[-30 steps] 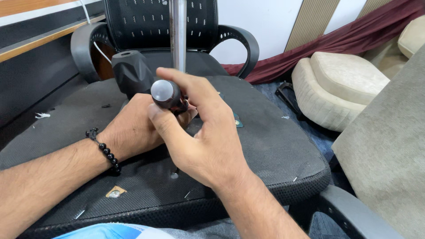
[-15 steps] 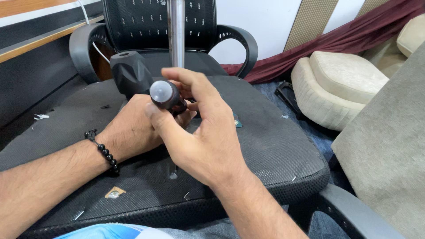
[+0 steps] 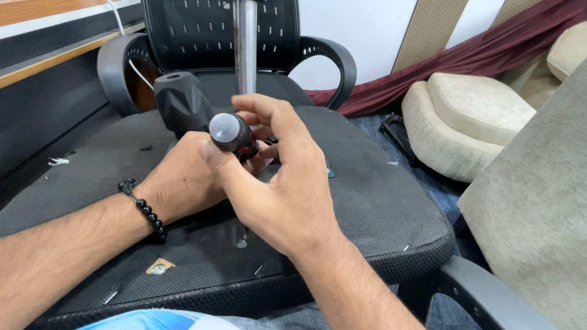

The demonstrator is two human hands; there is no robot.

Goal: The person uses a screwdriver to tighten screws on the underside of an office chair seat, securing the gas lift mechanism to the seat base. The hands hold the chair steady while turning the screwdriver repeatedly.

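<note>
My right hand (image 3: 287, 183) grips a screwdriver with a dark handle and a grey round cap (image 3: 227, 131), pointing down into the black underside of an upturned chair seat (image 3: 379, 208). My left hand (image 3: 180, 180), with a black bead bracelet on the wrist, rests on the seat beside the tool and touches its lower part; what the fingers hold is hidden. A black faceted plastic cover (image 3: 182, 104) stands just behind my left hand. A shiny metal gas-lift column (image 3: 245, 49) rises from the seat behind the screwdriver.
A black mesh office chair (image 3: 220, 36) with curved armrests stands behind the seat. Beige cushions (image 3: 465, 122) and a maroon cloth (image 3: 465, 67) lie on the floor to the right. A large beige cushion (image 3: 538, 195) fills the right edge. Small staples dot the seat.
My right hand has shifted slightly on the screwdriver handle, fingers turning around it. My left hand and the seat stay where they were.
</note>
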